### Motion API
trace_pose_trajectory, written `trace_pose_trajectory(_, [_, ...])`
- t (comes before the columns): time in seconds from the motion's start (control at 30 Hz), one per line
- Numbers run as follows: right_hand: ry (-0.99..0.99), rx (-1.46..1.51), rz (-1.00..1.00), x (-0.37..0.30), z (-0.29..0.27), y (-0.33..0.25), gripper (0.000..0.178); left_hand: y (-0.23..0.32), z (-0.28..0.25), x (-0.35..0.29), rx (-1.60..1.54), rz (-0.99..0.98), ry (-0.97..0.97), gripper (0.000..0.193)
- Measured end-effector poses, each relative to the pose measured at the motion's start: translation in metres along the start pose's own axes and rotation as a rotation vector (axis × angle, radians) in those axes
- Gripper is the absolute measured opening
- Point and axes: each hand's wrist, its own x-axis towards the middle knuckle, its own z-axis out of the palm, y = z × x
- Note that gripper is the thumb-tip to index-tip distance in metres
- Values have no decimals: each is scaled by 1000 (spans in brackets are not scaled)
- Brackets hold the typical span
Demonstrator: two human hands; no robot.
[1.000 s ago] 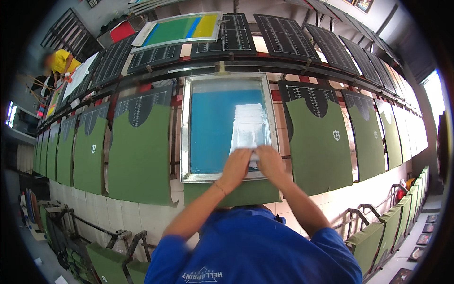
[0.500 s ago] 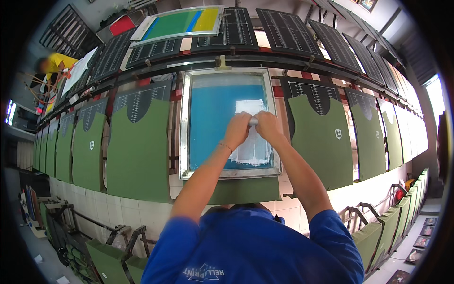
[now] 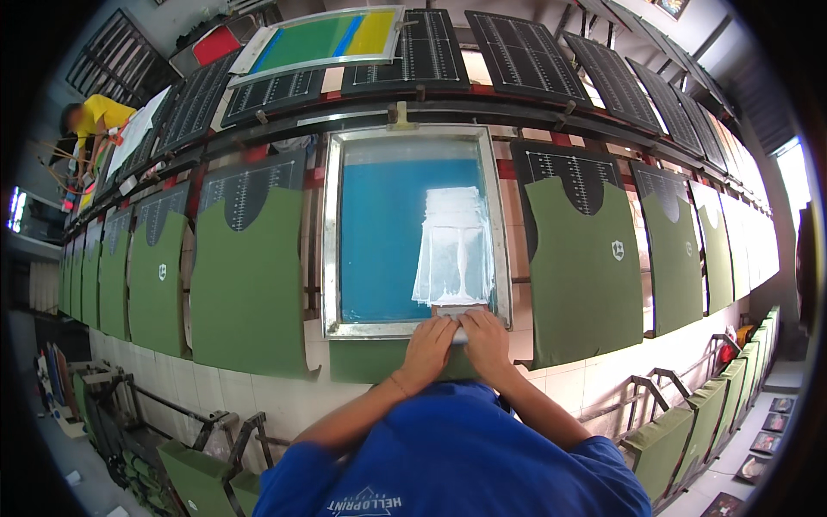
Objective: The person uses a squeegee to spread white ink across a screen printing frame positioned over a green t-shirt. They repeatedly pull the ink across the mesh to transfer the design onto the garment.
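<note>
A silver-framed printing screen [image 3: 332,233] with blue mesh lies before me over a green shirt piece [image 3: 357,360], whose front edge sticks out below the frame. White ink [image 3: 455,263] covers a tall patch on the right half of the mesh. At the screen's near right end, both hands grip a squeegee [image 3: 457,311], its blade just below the ink. My left hand [image 3: 426,351] is closed on the left part of the handle, and my right hand [image 3: 488,346] on the right part. The fingers hide most of the handle.
Green shirt pieces [image 3: 250,284] lie on dark boards to both sides; a few [image 3: 575,267] carry a small white emblem. Behind runs a metal rail [image 3: 327,121], then more black boards [image 3: 521,56] and a green-yellow screen [image 3: 319,43]. A person in yellow [image 3: 103,112] is far left.
Both hands have drawn the squeegee toward me, from the middle of the mesh to the near edge of the screen. White ink now shows along the stretch behind it.
</note>
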Motion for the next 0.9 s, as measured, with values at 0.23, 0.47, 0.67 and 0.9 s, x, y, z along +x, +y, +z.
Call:
trace_pose_trajectory(0.23, [39, -48, 8, 90, 10, 39, 28, -54, 3, 82, -35, 18, 59, 37])
trace_pose_trajectory(0.47, [-100, -173, 53, 196, -12, 65, 14, -97, -11, 173, -79, 46, 104, 32])
trace_pose_trajectory(0.67, [-5, -92, -32, 147, -19, 45, 23, -63, -18, 133, -30, 58, 115, 35])
trace_pose_trajectory(0.9, [51, -147, -56, 20, 8, 20, 44, -25, 13, 21, 83, 111, 20, 43])
